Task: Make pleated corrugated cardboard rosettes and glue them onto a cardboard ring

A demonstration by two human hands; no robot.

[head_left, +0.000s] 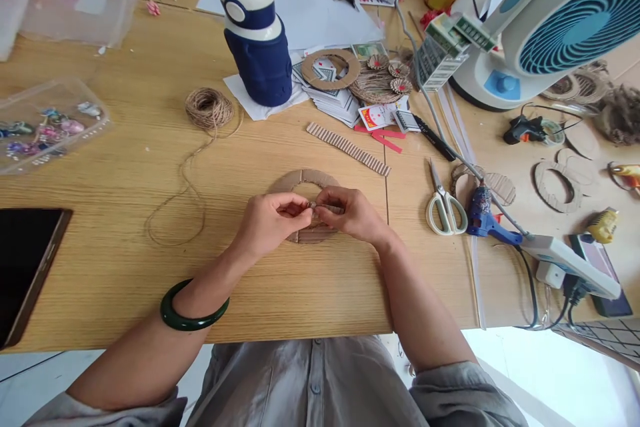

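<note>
cardboard ring (303,176) lies beneath left hand (273,219) and right hand (354,213) — both pinching a small corrugated strip (335,209).

One wooden bench (100,293) bears one navy-and-white bottle (260,63), one ball of brown twine (207,109), one pair of white-handled scissors (440,189), one blue glue gun (481,215), one white fan with blue grille (570,33), three round cardboard rosettes with red centres (399,69), one loose striped cardboard strip (349,149) and at least three flat brown cardboard rings (287,183). Two bare hands (270,220) share one small ridged cardboard piece (337,209).
</note>
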